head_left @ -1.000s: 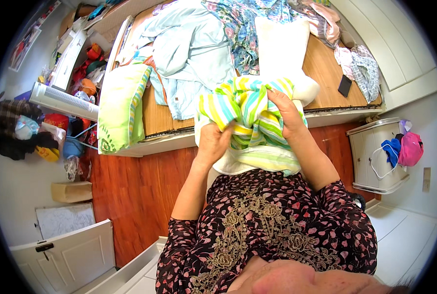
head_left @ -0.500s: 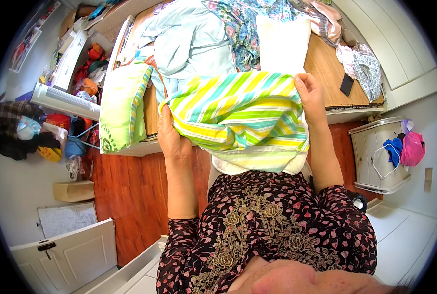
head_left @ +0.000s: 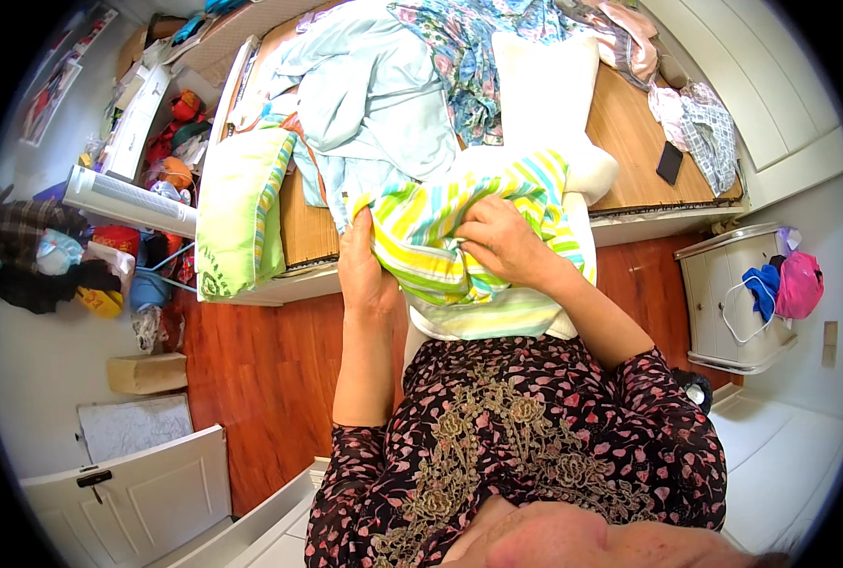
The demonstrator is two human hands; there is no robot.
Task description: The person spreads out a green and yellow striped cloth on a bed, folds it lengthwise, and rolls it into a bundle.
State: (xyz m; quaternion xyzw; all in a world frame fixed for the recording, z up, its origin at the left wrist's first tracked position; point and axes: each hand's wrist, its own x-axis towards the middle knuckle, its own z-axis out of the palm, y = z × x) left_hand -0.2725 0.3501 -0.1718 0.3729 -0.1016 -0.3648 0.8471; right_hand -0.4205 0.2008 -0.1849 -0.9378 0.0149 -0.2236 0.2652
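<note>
A green, yellow and white striped pillowcase (head_left: 421,260) is bunched in front of me, over my lap and the bed's near edge. My left hand (head_left: 367,270) is closed on its left edge, thumb on top. Over its middle, my right hand (head_left: 509,241) has bent fingers gripping a fold; the fingertips are partly hidden in the cloth. White padded material, seemingly a pillow (head_left: 592,173), shows beyond and beside the stripes, and how far it reaches inside the case is hidden. Left of the case lies a light green pillow (head_left: 242,213) with a striped side.
On the wooden bed board (head_left: 630,189) lie a pale blue cloth (head_left: 374,90), a floral blue cloth (head_left: 469,76) and a black phone (head_left: 668,163). A small cabinet (head_left: 724,303) stands at the right. Clutter and a white roll (head_left: 128,201) are at the left.
My right hand has left the case's far right corner and moved left onto its middle. The stretched case has crumpled, uncovering white padding. My left hand keeps its edge, shifted slightly right.
</note>
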